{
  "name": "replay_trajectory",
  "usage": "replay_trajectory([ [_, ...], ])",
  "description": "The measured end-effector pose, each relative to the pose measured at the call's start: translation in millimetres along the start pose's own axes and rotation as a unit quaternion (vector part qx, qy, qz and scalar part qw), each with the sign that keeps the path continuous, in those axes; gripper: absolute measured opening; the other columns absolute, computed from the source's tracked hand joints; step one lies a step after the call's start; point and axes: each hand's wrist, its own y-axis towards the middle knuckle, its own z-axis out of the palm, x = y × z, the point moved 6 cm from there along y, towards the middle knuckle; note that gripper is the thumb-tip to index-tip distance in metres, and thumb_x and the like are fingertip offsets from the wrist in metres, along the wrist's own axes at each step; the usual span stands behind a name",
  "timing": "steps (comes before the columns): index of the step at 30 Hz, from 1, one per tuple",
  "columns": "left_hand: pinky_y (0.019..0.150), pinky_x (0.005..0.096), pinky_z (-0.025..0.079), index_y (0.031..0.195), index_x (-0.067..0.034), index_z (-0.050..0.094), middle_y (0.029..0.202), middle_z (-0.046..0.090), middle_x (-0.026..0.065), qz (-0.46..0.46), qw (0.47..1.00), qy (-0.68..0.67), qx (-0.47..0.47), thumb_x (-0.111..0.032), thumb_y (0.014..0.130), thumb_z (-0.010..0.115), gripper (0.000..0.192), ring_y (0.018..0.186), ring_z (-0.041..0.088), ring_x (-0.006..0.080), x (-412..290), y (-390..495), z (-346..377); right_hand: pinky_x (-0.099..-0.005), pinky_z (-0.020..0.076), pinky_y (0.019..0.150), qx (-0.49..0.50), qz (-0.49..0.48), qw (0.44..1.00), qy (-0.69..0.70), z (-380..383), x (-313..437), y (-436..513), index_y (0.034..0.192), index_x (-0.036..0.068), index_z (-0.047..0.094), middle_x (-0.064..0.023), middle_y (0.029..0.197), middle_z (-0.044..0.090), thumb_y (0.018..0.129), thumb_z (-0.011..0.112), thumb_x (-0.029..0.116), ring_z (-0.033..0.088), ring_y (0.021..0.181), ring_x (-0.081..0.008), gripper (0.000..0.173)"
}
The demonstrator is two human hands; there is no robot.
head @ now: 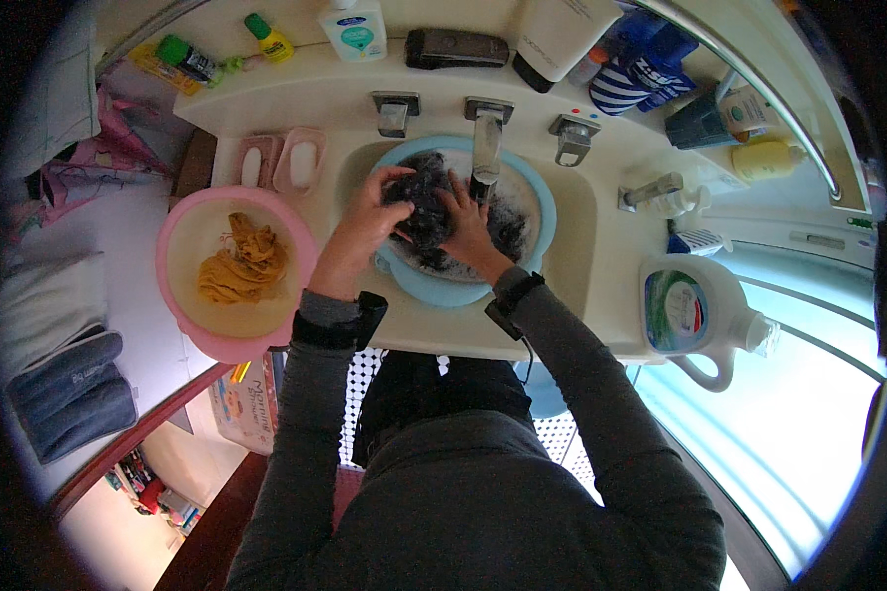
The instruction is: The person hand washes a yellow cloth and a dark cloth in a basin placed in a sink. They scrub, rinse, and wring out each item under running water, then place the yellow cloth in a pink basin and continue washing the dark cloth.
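Note:
A dark, wet cloth (425,210) is bunched between my two hands, above a light blue basin (548,214) of sudsy water. My left hand (373,210) grips its left side, with the fingers and thumb curled around it. On the right side, my right hand (469,225) presses into the cloth with spread fingers, just left of the faucet spout (486,151). More dark fabric (508,229) lies in the foam to the right. The blue basin rests in the cream sink (573,244). My fingertips are partly hidden by the cloth.
At the left, a pink basin (164,244) holds a mustard-coloured cloth (244,262) in water. Two pink soap dishes (275,173) stand behind it. A white detergent jug (680,306) is at the sink's right edge. Faucet handles (575,137) flank the spout, and bottles and tubes (562,37) line the back ledge.

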Motion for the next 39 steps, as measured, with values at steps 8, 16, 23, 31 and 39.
replay_trajectory([
  [8, 0.078, 0.0353, 0.050, 0.109, -0.005, 0.054, 0.106, 0.058, 0.0076, -0.070, 0.856, -0.500, -0.110, -0.033, 0.087, 0.056, 0.036, 0.089, 0.059, 0.0224, 67.8, 1.2, 13.1, -0.0377, 0.0445, 0.085, 0.029, 0.143, 0.955, 0.257, -25.6, -19.8, -22.6, 0.121, 0.005, 0.046, -0.0180, 0.117, 0.053, 0.067, 0.075, 0.014, 0.053, 0.108, -0.0274, 0.062],
  [16, 0.084, 0.0370, 0.047, 0.115, -0.007, 0.051, 0.108, 0.057, 0.0064, -0.047, 0.881, -0.466, -0.066, -0.033, 0.090, 0.052, 0.036, 0.094, 0.057, 0.0215, 100.2, 14.3, 77.0, -0.0392, 0.0487, 0.070, -0.001, 0.012, 0.973, 0.229, -60.8, 31.6, -53.6, 0.097, 0.001, 0.059, -0.0183, 0.083, 0.063, 0.068, 0.075, 0.031, 0.062, 0.075, -0.0337, 0.045],
  [23, 0.081, 0.0348, 0.048, 0.123, -0.009, 0.044, 0.113, 0.054, 0.0077, -0.010, 0.827, -0.557, 0.068, -0.042, 0.093, 0.041, 0.045, 0.096, 0.056, 0.0199, 83.2, 7.3, 92.1, -0.0380, 0.0441, 0.055, -0.067, -0.127, 0.981, 0.132, -76.3, 67.8, -56.5, 0.072, 0.004, 0.064, -0.0135, 0.065, 0.061, 0.069, 0.071, 0.024, 0.058, 0.058, -0.0306, 0.021],
  [31, 0.073, 0.0351, 0.049, 0.114, -0.009, 0.051, 0.107, 0.056, 0.0074, 0.022, 0.704, -0.650, 0.283, -0.040, 0.092, 0.043, 0.038, 0.092, 0.057, 0.0187, 101.5, 10.8, 100.0, -0.0432, 0.0439, 0.052, -0.093, -0.088, 0.989, 0.077, -52.0, 51.9, -32.1, 0.066, 0.004, 0.064, -0.0173, 0.057, 0.056, 0.080, 0.058, 0.025, 0.054, 0.048, -0.0335, 0.026],
  [39, 0.085, 0.0471, 0.040, 0.130, -0.013, 0.037, 0.124, 0.041, 0.0171, -0.051, 0.968, -0.089, -0.227, -0.028, 0.079, 0.065, 0.061, 0.105, 0.046, 0.0330, 97.6, 0.7, 23.0, -0.0472, 0.0467, 0.068, -0.049, 0.093, 0.994, -0.025, -50.1, -25.0, -17.2, 0.112, 0.003, 0.047, -0.0201, 0.094, 0.058, 0.084, 0.053, 0.041, 0.057, 0.084, -0.0370, 0.048],
])
